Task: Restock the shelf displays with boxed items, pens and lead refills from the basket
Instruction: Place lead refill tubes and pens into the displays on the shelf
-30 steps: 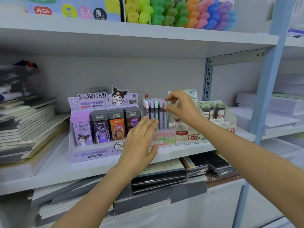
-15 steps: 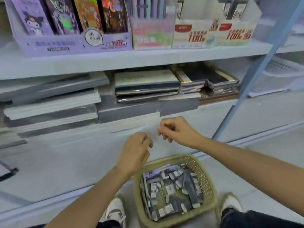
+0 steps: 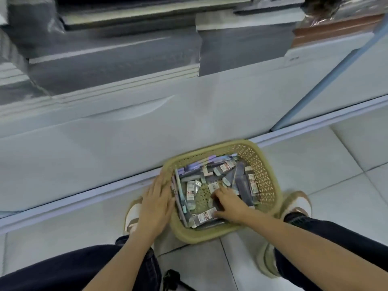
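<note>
The left hand (image 3: 156,203) is lying flat, fingers straight and together, resting against the left rim of the basket (image 3: 266,175). The right hand (image 3: 228,203) is hanging inside the basket near its middle, fingers bending downward (whether they are pinching anything cannot be told). Both bare forearms are stretching toward the basket from its near side, the right one crossing its near rim.
</note>
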Motion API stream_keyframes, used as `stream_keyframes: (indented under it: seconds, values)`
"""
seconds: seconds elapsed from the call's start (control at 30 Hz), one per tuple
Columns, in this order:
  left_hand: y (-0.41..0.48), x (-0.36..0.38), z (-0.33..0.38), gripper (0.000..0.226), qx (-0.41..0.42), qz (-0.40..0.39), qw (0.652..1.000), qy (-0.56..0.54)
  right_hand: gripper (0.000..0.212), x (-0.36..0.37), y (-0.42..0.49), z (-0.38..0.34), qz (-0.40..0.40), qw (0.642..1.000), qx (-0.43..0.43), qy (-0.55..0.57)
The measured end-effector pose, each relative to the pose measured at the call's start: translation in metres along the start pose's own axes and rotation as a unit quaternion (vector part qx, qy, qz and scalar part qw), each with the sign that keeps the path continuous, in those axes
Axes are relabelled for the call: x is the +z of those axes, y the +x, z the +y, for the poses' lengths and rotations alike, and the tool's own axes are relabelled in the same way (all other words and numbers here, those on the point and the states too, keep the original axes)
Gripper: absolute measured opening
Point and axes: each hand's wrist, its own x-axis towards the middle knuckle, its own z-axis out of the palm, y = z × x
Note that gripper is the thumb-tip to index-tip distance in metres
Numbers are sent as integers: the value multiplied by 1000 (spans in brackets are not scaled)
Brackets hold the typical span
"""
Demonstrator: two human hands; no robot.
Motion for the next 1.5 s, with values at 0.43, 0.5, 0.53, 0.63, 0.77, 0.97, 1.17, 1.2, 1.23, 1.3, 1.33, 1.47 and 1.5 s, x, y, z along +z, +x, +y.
stream_keyframes:
  seconds: [0.43, 0.5, 0.53, 0.63, 0.77, 0.97, 1.17, 1.2, 1.23, 1.3, 1.33, 1.47, 1.5]
  values:
    - [15, 1, 20, 25, 24, 80, 996, -22, 17, -38, 6, 13, 35, 976, -12, 212]
    - [19, -1, 33, 23, 12, 63, 990, -122, 15, -55, 3, 12, 55, 948, 0, 312]
    - [21, -2, 40, 25, -30, 47, 978, -201, 13, -61, 2, 10, 68, 929, 1, 363]
    - [27, -4, 59, 35, -188, -53, 887, -418, 19, -70, -1, -1, 90, 873, -2, 479]
    - [33, 2, 79, 30, -220, -67, 697, -679, 13, -60, -1, -25, 31, 822, -23, 567]
    - [37, 2, 75, 14, -307, 38, 651, -693, 40, -54, -2, -42, -16, 849, -28, 527]
    - [33, -5, 38, 28, -277, 50, 721, -633, 29, -44, 10, -15, 97, 962, 22, 256]
    - [31, -5, 33, 30, -266, 43, 728, -630, 39, -36, 12, -14, 77, 976, 15, 202]
    - [29, -5, 30, 31, -259, 38, 734, -627, 50, -26, 14, -15, 58, 989, 5, 137]
    - [26, -6, 26, 30, -251, 29, 740, -623, 60, -5, 18, -16, 49, 998, -21, -19]
    - [24, -6, 25, 28, -248, 25, 741, -623, 60, 4, 19, -16, 61, 994, -32, -83]
    - [24, -5, 23, 24, -239, 12, 748, -619, 50, 10, 24, -8, 77, 986, -53, -141]
    - [25, -5, 23, 24, -239, 10, 748, -619, 42, 7, 25, -5, 63, 989, -57, -117]
